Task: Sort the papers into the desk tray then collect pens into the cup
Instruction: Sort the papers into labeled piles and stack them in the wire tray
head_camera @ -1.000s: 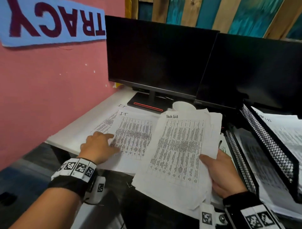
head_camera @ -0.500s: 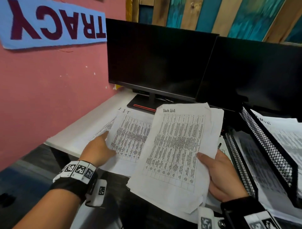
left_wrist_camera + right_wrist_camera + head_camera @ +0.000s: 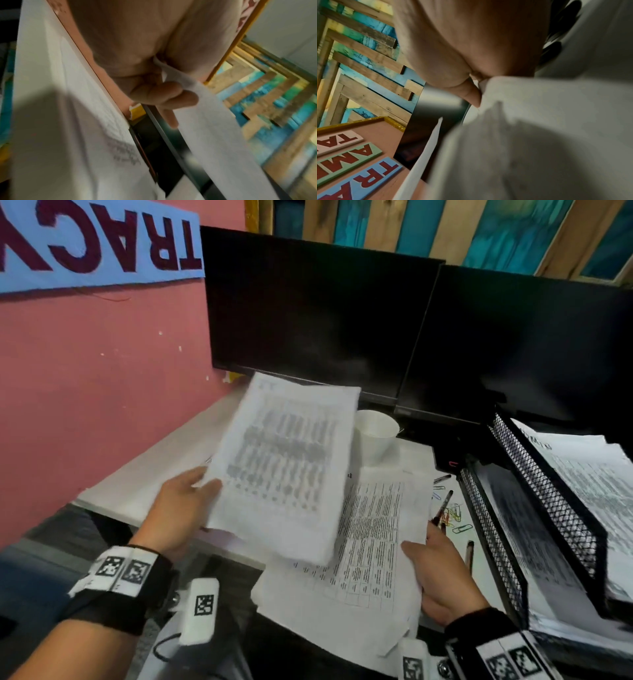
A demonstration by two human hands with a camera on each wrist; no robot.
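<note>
papers are in both hands. the left hand (image 3: 178, 508) pinches a printed sheet (image 3: 287, 463) at its lower left edge, thumb on the printed face and fingers (image 3: 164, 93) curled against the back, so the sheet is lifted off the desk and tilted up toward the monitors; its print is blurred. the right hand (image 3: 442, 573) grips a thicker stack of papers (image 3: 359, 546) at its right edge, thumb (image 3: 471, 94) pressed on top and the remaining fingers hidden beneath. the lifted sheet overlaps the stack's upper left part.

just beyond the stack a white cup (image 3: 376, 433) stands upright on the white desk (image 3: 144, 474), near the base of the monitors. to the right of the stack, between it and the tray, a pen (image 3: 443, 508) lies on the desk beside a few coloured paper clips (image 3: 454, 513), and a second pen (image 3: 469, 556) lies nearer the right wrist. the black mesh desk tray (image 3: 548, 508) sits at the right edge with printed sheets in its upper and lower tiers. two dark monitors (image 3: 342, 313) stand at the back, and a blue name sign (image 3: 96, 244) hangs on the pink wall at the left.
</note>
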